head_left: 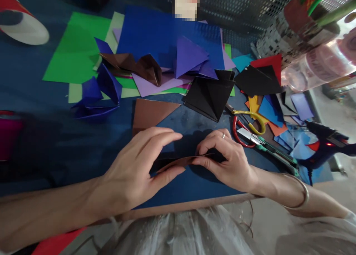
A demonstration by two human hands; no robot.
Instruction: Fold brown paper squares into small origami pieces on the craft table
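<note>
Across one blue table (191, 184), at its far side, stands one dark mesh basket (236, 8); before it lie one big blue sheet (150, 32) and, further left, one bright green sheet (69, 51). Four folded papers rest on or beside the sheets: one dark blue (108, 86), one brown (122, 62), one purple (190, 56), one black (210, 93). At the right are one bottle (319, 64), one glue gun (328, 143), one cutter (278, 156) and one pair of scissors (250, 115), the cutter lying across its red handle.

Just beyond the left hand (139, 166) lies one flat brown triangle (151, 112), its near part hidden by that hand.

Low between both hands is a thin piece of brown paper (180, 161). The right hand (226, 160) pinches its right end between thumb and bent fingers; the left hand's thumb and fingers are parted around its left end, but whether they touch it I cannot tell.
</note>
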